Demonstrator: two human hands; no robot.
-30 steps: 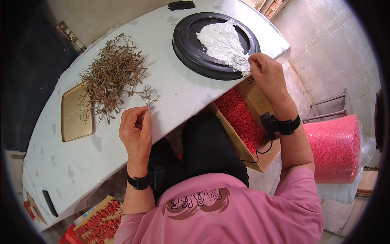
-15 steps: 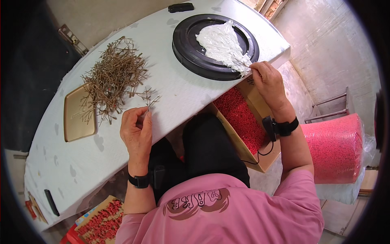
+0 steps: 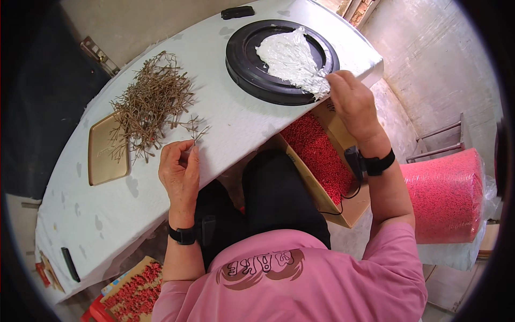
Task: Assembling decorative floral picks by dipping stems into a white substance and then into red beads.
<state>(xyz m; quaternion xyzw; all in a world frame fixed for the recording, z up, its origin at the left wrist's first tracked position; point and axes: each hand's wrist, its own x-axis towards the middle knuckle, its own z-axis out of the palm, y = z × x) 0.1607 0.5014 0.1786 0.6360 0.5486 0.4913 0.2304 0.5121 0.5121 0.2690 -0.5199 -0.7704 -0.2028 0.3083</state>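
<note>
My left hand (image 3: 179, 167) rests near the table's front edge, its thumb and fingers pinched on a thin brown branching twig (image 3: 199, 132). Just beyond lies a tangled pile of similar dry twigs (image 3: 153, 99), partly over a gold rectangular tray (image 3: 107, 155). At the right, my right hand (image 3: 353, 102) is closed at the near right rim of a round black lid-like disc (image 3: 244, 75). Thick white paste (image 3: 289, 56) is spread over the disc and reaches toward my fingertips. Whatever those fingers pinch is hidden by the hand.
Below the table edge, a cardboard box (image 3: 306, 182) holds many small red beads or berries (image 3: 322, 155). A large plastic-wrapped red bundle (image 3: 442, 198) stands at the right. Dark objects (image 3: 237, 12) lie on the tablecloth's far edge and near left. Red-tipped pieces (image 3: 137, 292) lie lower left.
My right hand has shifted slightly up and turned at the disc's edge, with its knuckles now covering the fingertips. My left hand stays nearly in place with the twig.
</note>
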